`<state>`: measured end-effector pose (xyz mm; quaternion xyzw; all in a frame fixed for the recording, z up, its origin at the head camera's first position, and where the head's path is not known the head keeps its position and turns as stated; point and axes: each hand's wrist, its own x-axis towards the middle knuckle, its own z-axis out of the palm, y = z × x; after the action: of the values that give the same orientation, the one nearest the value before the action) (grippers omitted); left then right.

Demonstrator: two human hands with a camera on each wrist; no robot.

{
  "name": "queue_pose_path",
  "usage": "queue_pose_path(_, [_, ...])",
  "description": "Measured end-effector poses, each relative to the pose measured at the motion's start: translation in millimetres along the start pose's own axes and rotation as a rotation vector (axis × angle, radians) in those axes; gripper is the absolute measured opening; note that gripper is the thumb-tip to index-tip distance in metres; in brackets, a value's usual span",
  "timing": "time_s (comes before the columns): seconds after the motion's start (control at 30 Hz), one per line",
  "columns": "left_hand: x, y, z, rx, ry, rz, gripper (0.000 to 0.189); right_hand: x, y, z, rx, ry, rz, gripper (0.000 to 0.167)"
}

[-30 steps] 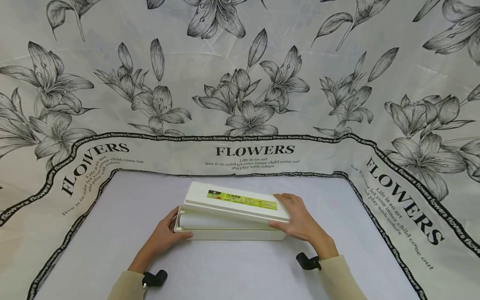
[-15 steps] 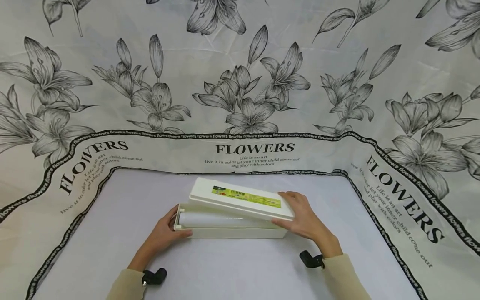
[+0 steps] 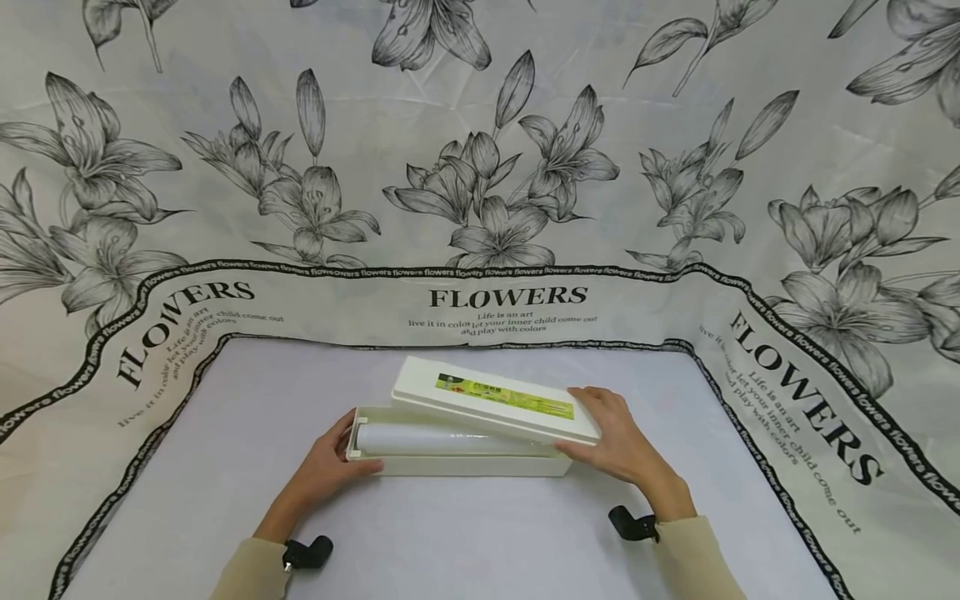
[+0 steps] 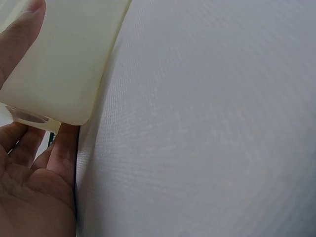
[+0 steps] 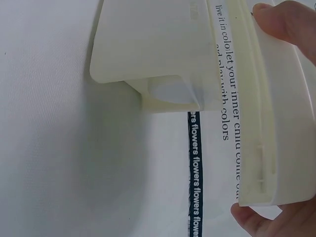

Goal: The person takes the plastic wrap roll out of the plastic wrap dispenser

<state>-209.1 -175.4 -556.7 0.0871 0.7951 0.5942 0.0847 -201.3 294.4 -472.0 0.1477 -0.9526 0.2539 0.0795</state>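
Box base (image 3: 461, 467) is standing on the white worktop (image 3: 480, 542), in front of the flower-printed cloth (image 3: 510, 312), with its upper side uncovered for a good part. Above it, the white lid (image 3: 491, 412) is lying aslant in the air, shifted toward the right end. In the right wrist view a gap is showing between lid and base at this end; whether they are touching elsewhere, I cannot tell. Inside the base a white roll (image 3: 427, 438) is resting lengthwise, partly hidden under the lid.

The right hand (image 3: 618, 437) is gripping the lid by its right end, with fingers on both long edges. The left hand (image 3: 330, 467) is holding the left end of the base, the thumb pressing its front wall and the other fingers curling around the end. On the lid a yellow-green label (image 3: 504, 396) is facing up.

In my judgement, the step in hand is concerning the lid, its removing or its fitting. For either, the next move is calling for a steady left grip and for a lid passing clear of the roll.
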Motion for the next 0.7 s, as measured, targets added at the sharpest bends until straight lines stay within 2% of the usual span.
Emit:
queue_pose_path(0.27, [-1.1, 3.8, 1.6, 0.001, 0.009, -0.012, 0.105, -5.7, 7, -3, -0.006, 0.016, 0.029, 0.086])
queue_pose_path(0.7, [-0.2, -0.4, 1.6, 0.007, 0.014, -0.016, 0.107, -15.3, 18, -9, -0.012, 0.02, 0.089, 0.086])
